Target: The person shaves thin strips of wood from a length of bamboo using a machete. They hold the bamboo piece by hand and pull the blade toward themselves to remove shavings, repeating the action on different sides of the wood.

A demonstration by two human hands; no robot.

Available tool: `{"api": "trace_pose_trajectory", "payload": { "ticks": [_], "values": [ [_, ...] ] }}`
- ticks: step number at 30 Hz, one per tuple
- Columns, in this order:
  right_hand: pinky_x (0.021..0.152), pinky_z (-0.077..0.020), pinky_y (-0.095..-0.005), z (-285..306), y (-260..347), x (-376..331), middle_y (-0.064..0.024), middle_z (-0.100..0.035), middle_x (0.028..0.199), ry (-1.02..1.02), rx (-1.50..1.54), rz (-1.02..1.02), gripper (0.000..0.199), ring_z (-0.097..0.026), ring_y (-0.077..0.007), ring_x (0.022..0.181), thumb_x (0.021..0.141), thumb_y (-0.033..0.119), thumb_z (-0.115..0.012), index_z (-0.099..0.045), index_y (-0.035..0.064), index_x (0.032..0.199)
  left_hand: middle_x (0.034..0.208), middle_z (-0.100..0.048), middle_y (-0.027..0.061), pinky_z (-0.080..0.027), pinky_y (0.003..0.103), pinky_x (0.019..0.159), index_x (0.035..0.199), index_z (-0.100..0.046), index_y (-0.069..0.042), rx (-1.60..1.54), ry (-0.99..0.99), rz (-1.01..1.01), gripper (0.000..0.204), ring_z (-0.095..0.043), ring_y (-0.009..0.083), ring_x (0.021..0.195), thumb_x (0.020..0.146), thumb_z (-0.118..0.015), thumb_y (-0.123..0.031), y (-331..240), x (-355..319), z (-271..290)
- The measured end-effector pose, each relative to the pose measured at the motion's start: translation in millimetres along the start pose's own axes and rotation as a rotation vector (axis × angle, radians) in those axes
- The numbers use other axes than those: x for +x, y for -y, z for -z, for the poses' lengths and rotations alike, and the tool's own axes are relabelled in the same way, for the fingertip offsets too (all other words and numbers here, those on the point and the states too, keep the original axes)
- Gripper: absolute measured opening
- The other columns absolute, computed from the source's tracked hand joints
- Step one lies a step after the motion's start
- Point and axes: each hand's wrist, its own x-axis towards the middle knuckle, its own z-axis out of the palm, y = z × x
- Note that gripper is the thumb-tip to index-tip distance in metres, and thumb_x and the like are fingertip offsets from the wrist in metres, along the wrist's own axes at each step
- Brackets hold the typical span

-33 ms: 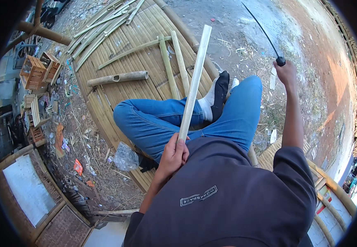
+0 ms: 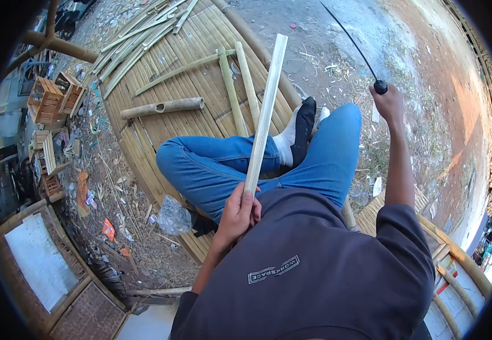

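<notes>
Bamboo slat [image 2: 265,110], long and pale, is standing tilted across the person's crossed legs [image 2: 240,164], its lower end clenched in the left hand [image 2: 240,212] just in front of the dark shirt and its upper end reaching out over the woven bamboo platform [image 2: 161,122]. Compared with the other picture, nothing is shifting: slat, hands and legs are sitting in the same places, so no cut is being made on the slat yet. The right hand [image 2: 389,105] is gripping the dark handle of a long thin blade [image 2: 351,42], raised well to the right of the slat and apart from it. Beyond the slat, loose split strips [image 2: 240,85] and a round bamboo tube [image 2: 163,106] are lying on the platform; small wooden crates [image 2: 53,99] are sitting far left of it.
</notes>
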Motion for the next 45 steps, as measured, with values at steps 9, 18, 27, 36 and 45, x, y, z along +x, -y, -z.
{"api": "trace_pose_trajectory", "payload": {
  "ticks": [9,18,27,36,45],
  "values": [
    [0.058,-0.0471,-0.0456,-50,134,-137,-0.0173,-0.061,0.065,0.233,0.473,0.346,0.010,-0.064,-0.0381,0.065,0.074,0.013,-0.070,-0.066,0.0062,0.080,0.059,-0.055,0.0057,-0.042,0.029,0.049,0.093,-0.058,-0.001,0.396,-0.117,-0.091,0.025,-0.053,0.0110,0.052,0.097,-0.064,-0.025,6,13,1],
    [0.057,-0.0489,-0.0484,-48,150,-141,-0.0129,-0.061,0.062,0.239,0.356,0.614,0.016,-0.063,-0.0364,0.062,0.066,0.015,-0.070,-0.060,0.0095,0.078,0.060,-0.049,0.0019,-0.038,0.032,0.054,0.082,-0.053,-0.002,0.503,-0.105,-0.204,0.032,-0.043,0.0096,0.058,0.090,-0.073,-0.026,-6,16,-5],
    [0.054,-0.0476,-0.0466,-35,142,-137,-0.0108,-0.060,0.062,0.230,0.359,0.699,0.018,-0.063,-0.0350,0.060,0.063,0.015,-0.072,-0.057,0.0105,0.073,0.069,-0.047,-0.0033,-0.035,0.025,0.059,0.086,-0.051,-0.005,0.303,0.094,-0.104,0.024,-0.042,0.0055,0.065,0.090,-0.070,-0.019,1,8,0],
    [0.058,-0.0485,-0.0462,-42,131,-119,-0.0087,-0.064,0.068,0.080,0.232,0.649,0.020,-0.064,-0.0344,0.064,0.062,0.015,-0.074,-0.063,0.0131,0.079,0.072,-0.047,-0.0052,-0.034,0.022,0.059,0.092,-0.052,-0.004,0.189,0.145,-0.064,0.018,-0.042,0.0031,0.066,0.088,-0.069,-0.008,11,2,4],
    [0.063,-0.0508,-0.0497,-40,87,-55,-0.0147,-0.065,0.068,-0.055,0.104,0.424,0.016,-0.066,-0.0379,0.069,0.063,0.014,-0.073,-0.063,0.0100,0.075,0.071,-0.049,-0.0041,-0.038,0.023,0.060,0.102,-0.055,-0.001,0.307,0.220,-0.105,0.024,-0.045,0.0039,0.065,0.087,-0.072,-0.008,18,3,8]
  ]
}}
